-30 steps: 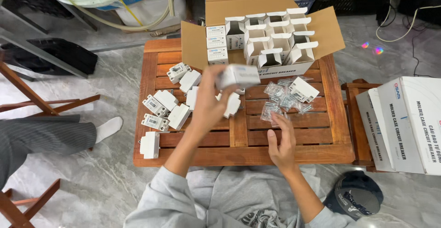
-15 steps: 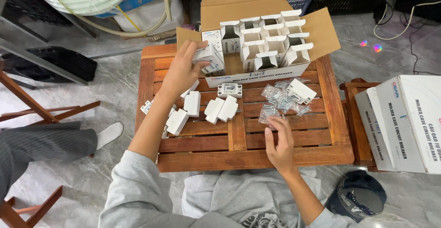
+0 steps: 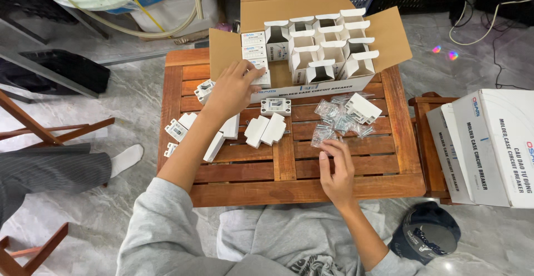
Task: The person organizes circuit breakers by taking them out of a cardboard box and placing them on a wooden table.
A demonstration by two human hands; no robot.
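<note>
**Packing small boxes into the carton**

Nearest you, your right hand (image 3: 335,167) is resting on the bench (image 3: 289,170), fingers loosely curled, touching the clear bags (image 3: 334,121). Farther out, your left hand (image 3: 233,89) is pressing a small white box (image 3: 261,78) into the carton (image 3: 311,48); whether it is gripping is hidden. Next calls for releasing it squarely. Half a second ago you were reaching slightly lower.

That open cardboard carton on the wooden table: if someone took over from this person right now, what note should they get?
Left hand: open, fingers on the small closed white boxes in the brown cardboard carton.
Right hand: fingertips at the pile of small clear plastic bags.
Done: a few closed boxes stand at the carton's left side.
Left: many open white boxes look empty; loose white plastic switch units lie on the slatted wooden table.
</note>
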